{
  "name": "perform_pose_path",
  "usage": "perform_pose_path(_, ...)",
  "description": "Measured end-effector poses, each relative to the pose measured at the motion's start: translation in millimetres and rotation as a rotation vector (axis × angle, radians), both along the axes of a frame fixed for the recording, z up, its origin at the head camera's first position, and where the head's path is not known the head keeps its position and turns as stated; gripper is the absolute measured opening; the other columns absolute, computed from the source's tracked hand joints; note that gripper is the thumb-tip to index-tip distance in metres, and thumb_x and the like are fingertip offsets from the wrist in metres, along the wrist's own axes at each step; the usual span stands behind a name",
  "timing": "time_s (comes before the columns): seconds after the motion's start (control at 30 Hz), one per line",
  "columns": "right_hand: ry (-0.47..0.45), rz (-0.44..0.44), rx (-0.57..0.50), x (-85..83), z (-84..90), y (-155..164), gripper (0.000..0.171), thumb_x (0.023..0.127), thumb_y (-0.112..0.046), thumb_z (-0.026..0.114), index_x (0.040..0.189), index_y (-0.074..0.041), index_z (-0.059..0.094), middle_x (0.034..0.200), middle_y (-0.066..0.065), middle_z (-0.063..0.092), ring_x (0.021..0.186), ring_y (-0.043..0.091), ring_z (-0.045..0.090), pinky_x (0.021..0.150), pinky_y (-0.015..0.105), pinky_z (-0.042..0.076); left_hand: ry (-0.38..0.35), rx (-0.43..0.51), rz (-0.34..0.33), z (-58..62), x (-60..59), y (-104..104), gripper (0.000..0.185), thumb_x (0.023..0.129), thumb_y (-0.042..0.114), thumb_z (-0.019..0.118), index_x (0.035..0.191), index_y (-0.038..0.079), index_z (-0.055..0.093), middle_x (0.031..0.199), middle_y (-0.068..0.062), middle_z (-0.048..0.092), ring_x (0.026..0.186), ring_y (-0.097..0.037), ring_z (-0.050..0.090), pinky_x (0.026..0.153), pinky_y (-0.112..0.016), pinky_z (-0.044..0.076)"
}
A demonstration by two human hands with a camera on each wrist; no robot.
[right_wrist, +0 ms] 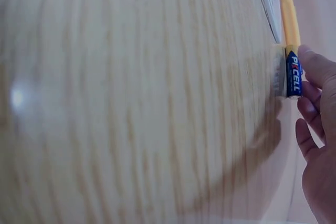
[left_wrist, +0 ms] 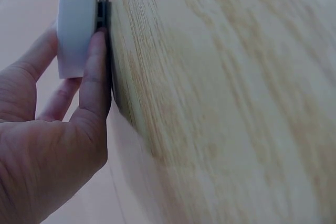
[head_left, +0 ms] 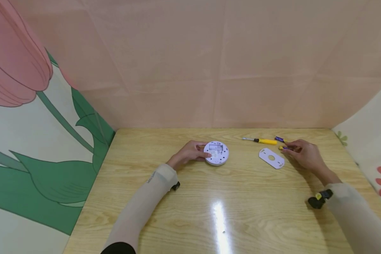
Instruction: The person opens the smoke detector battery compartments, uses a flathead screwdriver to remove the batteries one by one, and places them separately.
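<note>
My left hand [head_left: 190, 151] grips a round white smoke alarm [head_left: 220, 158] by its left edge, thumb on the upper face, fingers at the side and beneath. That face carries a battery compartment with no cover on it. In the left wrist view the smoke alarm [left_wrist: 76, 24] shows edge-on, close over the wood. Over at the right, my right hand [head_left: 306, 157] pinches a blue battery with a yellow end [right_wrist: 294, 74], lettered PKCELL, between thumb and fingers. A second battery [head_left: 279, 139] lies just beyond those fingertips.
A screwdriver [head_left: 266, 141] with a yellow handle lies left of the batteries. In front of it is a white oblong plate [head_left: 265, 155] with a round hole. The wooden table [head_left: 177, 218] meets a pink backdrop [head_left: 165, 88] behind.
</note>
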State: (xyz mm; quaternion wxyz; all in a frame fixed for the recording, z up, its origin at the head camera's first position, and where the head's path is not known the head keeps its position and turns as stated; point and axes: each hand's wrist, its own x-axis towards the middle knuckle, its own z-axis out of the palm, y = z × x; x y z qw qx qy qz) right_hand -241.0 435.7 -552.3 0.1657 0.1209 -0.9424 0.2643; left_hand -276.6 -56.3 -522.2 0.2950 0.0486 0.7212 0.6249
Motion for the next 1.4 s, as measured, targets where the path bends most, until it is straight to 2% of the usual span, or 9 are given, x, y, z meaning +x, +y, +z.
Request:
perform_pose_path(0.17, 0.017, -0.005, -0.027, 3.1, 2.7, -2.6, 0.027, 0.084, -0.009, 0.091, 0.105, 0.003, 0.079, 0.098, 0.020, 0.076, 0.073, -0.004, 0.059, 0.058, 0.002, 0.043, 0.004, -0.006, 0.001, -0.2, 0.4, 0.4, 0.066, 0.086, 0.000, 0.087, 0.147, 0.009, 0.063, 0.107, -0.013, 0.060, 0.086, -0.021, 0.072, 0.084, -0.034, 0.068)
perform_pose_path(0.37, -0.041, 0.030, -0.033, 11.4, 11.0, -15.4, 0.040, 0.084, -0.020, 0.093, 0.114, 0.002, 0.078, 0.109, 0.022, 0.076, 0.087, 0.033, 0.071, 0.067, 0.004, 0.048, 0.007, -0.010, 0.000, 1.1, 1.4, 0.3, 0.066, 0.086, -0.001, 0.087, 0.146, 0.009, 0.063, 0.108, -0.014, 0.058, 0.087, -0.021, 0.072, 0.084, -0.034, 0.068)
perform_pose_path(0.5, -0.075, 0.069, 0.032, 17.6, 16.7, -26.0, 0.056, 0.080, -0.030, 0.096, 0.123, 0.000, 0.076, 0.121, 0.024, 0.073, 0.105, 0.044, 0.068, 0.081, 0.036, 0.060, 0.006, -0.003, -0.001, 1.4, 1.6, 0.4, 0.065, 0.086, 0.000, 0.087, 0.146, 0.009, 0.064, 0.110, -0.014, 0.058, 0.089, -0.021, 0.072, 0.085, -0.034, 0.068)
perform_pose_path(0.6, -0.099, 0.104, 0.058, 21.4, 18.7, -31.9, 0.068, 0.075, -0.032, 0.099, 0.127, 0.001, 0.073, 0.127, 0.026, 0.071, 0.117, 0.050, 0.064, 0.092, 0.065, 0.055, 0.009, -0.002, -0.004, 1.3, 1.8, 0.5, 0.066, 0.087, 0.001, 0.087, 0.147, 0.009, 0.063, 0.110, -0.014, 0.059, 0.089, -0.020, 0.072, 0.086, -0.034, 0.068)
perform_pose_path(0.67, -0.118, 0.135, 0.071, 23.9, 18.6, -34.5, 0.074, 0.073, -0.035, 0.100, 0.130, 0.002, 0.071, 0.129, 0.028, 0.069, 0.120, 0.052, 0.062, 0.096, 0.072, 0.052, 0.010, -0.003, -0.008, 1.2, 1.8, 0.5, 0.066, 0.087, 0.001, 0.087, 0.148, 0.009, 0.062, 0.110, -0.014, 0.060, 0.089, -0.020, 0.072, 0.086, -0.034, 0.068)
perform_pose_path(0.77, -0.118, 0.172, 0.101, 27.3, 15.9, -36.9, 0.078, 0.072, -0.036, 0.101, 0.131, 0.003, 0.069, 0.129, 0.026, 0.070, 0.117, 0.050, 0.064, 0.096, 0.068, 0.055, 0.012, -0.001, -0.010, 1.1, 2.1, 0.5, 0.066, 0.087, 0.001, 0.087, 0.148, 0.008, 0.062, 0.110, -0.014, 0.060, 0.089, -0.020, 0.072, 0.086, -0.034, 0.068)
perform_pose_path(0.87, -0.083, 0.196, 0.128, 29.3, 11.5, -38.3, 0.077, 0.071, -0.036, 0.101, 0.130, 0.003, 0.070, 0.123, 0.021, 0.073, 0.106, 0.039, 0.070, 0.091, 0.040, 0.062, 0.014, -0.001, -0.010, 0.6, 2.3, 0.5, 0.066, 0.087, 0.001, 0.086, 0.148, 0.008, 0.062, 0.110, -0.014, 0.060, 0.089, -0.021, 0.072, 0.086, -0.034, 0.068)
perform_pose_path(1.0, -0.052, 0.213, 0.140, 31.1, 7.4, -39.9, 0.076, 0.071, -0.034, 0.102, 0.130, 0.002, 0.071, 0.116, 0.016, 0.074, 0.094, 0.025, 0.069, 0.078, 0.011, 0.049, 0.012, 0.001, -0.009, -0.6, 2.1, 0.5, 0.065, 0.087, 0.001, 0.086, 0.147, 0.008, 0.062, 0.110, -0.015, 0.060, 0.089, -0.021, 0.072, 0.085, -0.034, 0.068)
perform_pose_path(1.4, -0.027, 0.150, 0.151, 30.8, 1.7, -43.8, 0.074, 0.070, -0.034, 0.102, 0.127, 0.003, 0.072, 0.111, 0.019, 0.074, 0.089, 0.025, 0.066, 0.071, 0.031, 0.055, 0.010, -0.011, 0.012, 0.1, 2.4, 1.1, 0.065, 0.087, 0.001, 0.086, 0.147, 0.010, 0.063, 0.112, -0.013, 0.056, 0.090, -0.020, 0.071, 0.086, -0.033, 0.068)
